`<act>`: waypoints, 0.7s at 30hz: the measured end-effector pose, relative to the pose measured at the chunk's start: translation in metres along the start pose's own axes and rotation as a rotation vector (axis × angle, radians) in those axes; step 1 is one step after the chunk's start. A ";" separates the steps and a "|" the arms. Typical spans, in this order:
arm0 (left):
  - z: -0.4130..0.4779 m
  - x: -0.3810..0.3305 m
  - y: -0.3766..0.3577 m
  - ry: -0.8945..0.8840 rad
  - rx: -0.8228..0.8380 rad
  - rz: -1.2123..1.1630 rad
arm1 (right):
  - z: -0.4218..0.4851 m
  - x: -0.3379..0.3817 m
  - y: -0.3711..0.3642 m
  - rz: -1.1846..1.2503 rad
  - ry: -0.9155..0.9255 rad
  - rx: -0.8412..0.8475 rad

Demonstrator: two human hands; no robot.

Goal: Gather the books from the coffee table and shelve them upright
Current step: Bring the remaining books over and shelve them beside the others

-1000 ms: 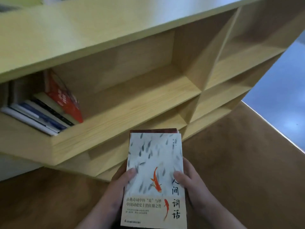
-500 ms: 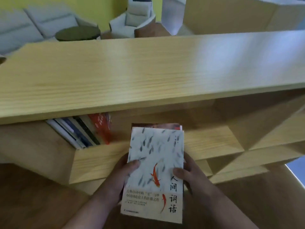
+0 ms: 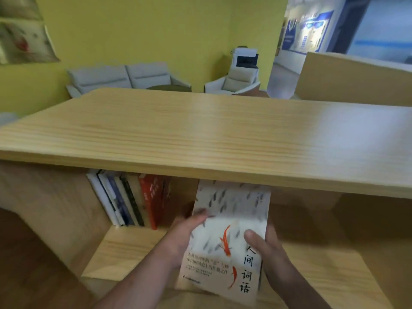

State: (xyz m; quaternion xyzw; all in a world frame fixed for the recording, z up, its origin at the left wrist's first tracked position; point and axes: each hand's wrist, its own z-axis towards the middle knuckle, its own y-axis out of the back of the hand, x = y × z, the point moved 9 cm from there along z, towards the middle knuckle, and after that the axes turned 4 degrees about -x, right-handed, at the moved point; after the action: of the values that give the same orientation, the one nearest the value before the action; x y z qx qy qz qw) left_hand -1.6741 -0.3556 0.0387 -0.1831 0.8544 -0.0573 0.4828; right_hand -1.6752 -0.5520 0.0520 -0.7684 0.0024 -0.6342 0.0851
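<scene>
I hold a stack of books (image 3: 231,221) flat in both hands; its top cover is white with grey fish, red koi and black characters. My left hand (image 3: 186,233) grips the left edge, thumb on the cover. My right hand (image 3: 265,248) grips the right edge. The stack's far end reaches under the top board of the wooden bookshelf (image 3: 200,139), into the upper compartment. A row of shelved books (image 3: 131,201) with white, blue and red spines leans leftward at that compartment's left side, a short gap from my stack.
The compartment floor (image 3: 124,248) lies below my hands. Beyond the shelf stand a grey sofa (image 3: 120,78), a dark round coffee table (image 3: 168,88) and a white armchair (image 3: 236,82) against a yellow wall. Brown floor shows at the lower left.
The view has tilted up from the shelf's lower compartments to its top board and the room behind. The held stack has moved forward, its far end now under the top board.
</scene>
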 end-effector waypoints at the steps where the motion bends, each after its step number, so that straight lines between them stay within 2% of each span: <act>1: 0.005 -0.003 -0.007 0.001 0.048 0.018 | 0.005 0.002 0.001 0.012 0.034 -0.014; 8: 0.050 -0.011 -0.002 -0.114 0.176 0.038 | 0.044 -0.012 0.001 -0.081 0.255 -0.146; 15: 0.083 -0.015 0.014 -0.346 0.260 -0.091 | 0.078 -0.036 -0.021 -0.168 0.417 -0.113; 18: 0.090 -0.017 0.023 -0.474 0.291 -0.054 | 0.082 -0.035 -0.029 -0.208 0.527 -0.084; 21: 0.091 -0.025 0.030 -0.592 0.317 0.035 | 0.086 -0.034 -0.034 -0.221 0.555 -0.035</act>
State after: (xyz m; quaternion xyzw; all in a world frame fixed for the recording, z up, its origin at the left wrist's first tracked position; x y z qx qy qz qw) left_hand -1.5937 -0.3115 0.0023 -0.0996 0.6604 -0.1256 0.7336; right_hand -1.6020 -0.5036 0.0079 -0.5627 -0.0473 -0.8253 -0.0016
